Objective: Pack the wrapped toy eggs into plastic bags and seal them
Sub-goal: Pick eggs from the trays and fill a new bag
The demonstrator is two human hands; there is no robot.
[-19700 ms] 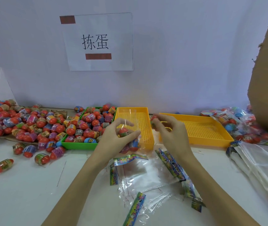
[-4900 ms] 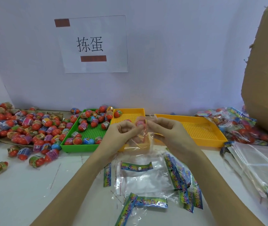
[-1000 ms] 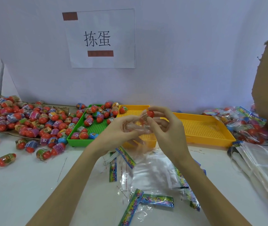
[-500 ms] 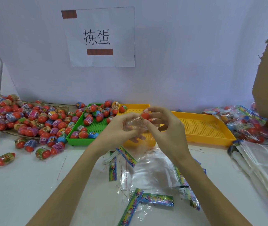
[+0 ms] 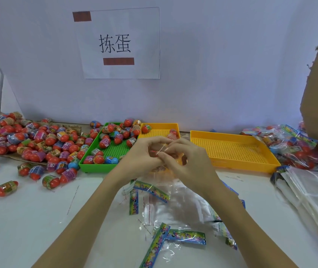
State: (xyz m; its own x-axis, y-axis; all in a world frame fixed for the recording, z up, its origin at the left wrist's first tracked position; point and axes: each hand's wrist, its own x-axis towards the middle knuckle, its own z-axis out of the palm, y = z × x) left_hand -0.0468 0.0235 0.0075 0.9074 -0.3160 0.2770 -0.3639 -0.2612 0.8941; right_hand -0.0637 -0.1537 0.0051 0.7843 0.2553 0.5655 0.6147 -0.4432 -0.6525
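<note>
Together, the left hand (image 5: 141, 156) and right hand (image 5: 188, 161) pinch a clear plastic bag (image 5: 159, 151) just before the small yellow tray (image 5: 159, 130).

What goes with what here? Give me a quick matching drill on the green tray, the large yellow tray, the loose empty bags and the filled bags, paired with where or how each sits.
Things:
1. green tray
2. large yellow tray
3. loose empty bags
4. filled bags

Places or states:
A. piled at far right, by the cardboard
B. holds wrapped eggs
C. nothing in it
D. flat on the table under the forearms

Pairs: 1-B, 2-C, 3-D, 4-A
</note>
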